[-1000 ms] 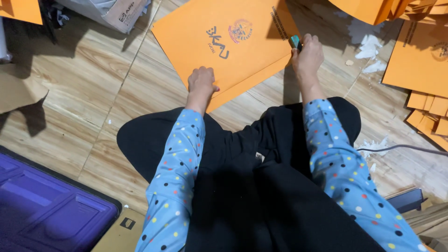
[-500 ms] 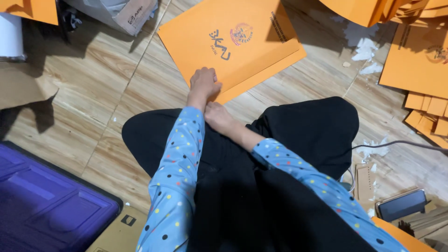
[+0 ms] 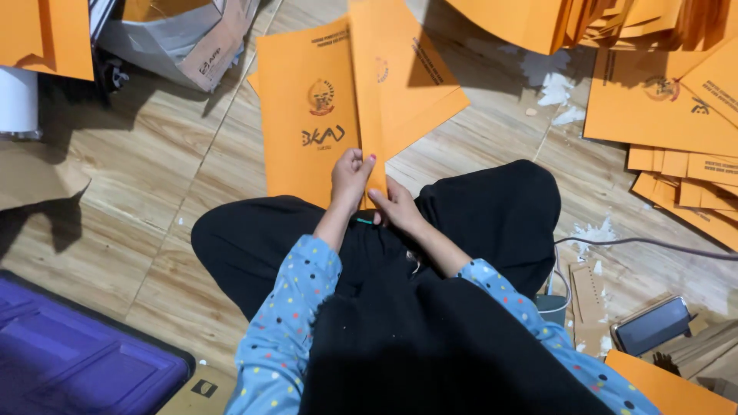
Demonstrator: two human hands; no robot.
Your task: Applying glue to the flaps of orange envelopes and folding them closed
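1. The person is sitting on a wood-pattern floor, knees spread, wearing black trousers and a blue dotted long-sleeved top.
2. The left hand is gripping the near edge of an orange folder sheet; thumb and fingers are closing on the raised fold, pinching the paper.
3. The right hand is lying just below and beside the left, touching it; its fingers are curling toward the same near edge of the sheet. Whether they are actually clamping the paper cannot be told. A small teal object is showing at this hand; its kind cannot be told.
4. The orange folder sheet is lying on the floor directly ahead of the knees, folding along a lengthwise crease. The left panel, carrying a printed emblem and dark lettering, is lying flat; the right panel is lying angled away, and a narrow middle strip is standing up.
5. A stack of orange sheets is lying to the right, well apart from the hands, with more overlapping at the top edge.
6. White paper scraps are lying between the folder and that stack.
7. A phone is lying at lower right, near a grey cable.
8. A purple bin is sitting at lower left.
9. A cardboard box is standing at upper left.
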